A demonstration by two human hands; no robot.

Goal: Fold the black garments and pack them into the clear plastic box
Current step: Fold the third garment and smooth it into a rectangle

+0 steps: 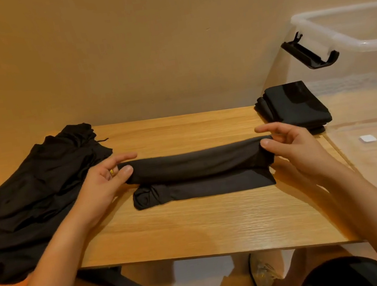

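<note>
head view: hands (pixel 107 179) (pixel 292 145) pinch the black garment (pixel 198 163).

Your counter (pixel 196 226) is pale wood with visible grain and a slight sheen. The garment (pixel 195 162) before you is soft, matt black cloth, like the heap (pixel 29 194). The box (pixel 339 37) is clear, smooth plastic; its latch (pixel 310 55) is glossy black plastic.

On the table (pixel 197 228), a garment (pixel 198 166) lies centre, a pile (pixel 29 194) left; rightward, the box (pixel 350 41) holds a stack (pixel 296 105).
</note>
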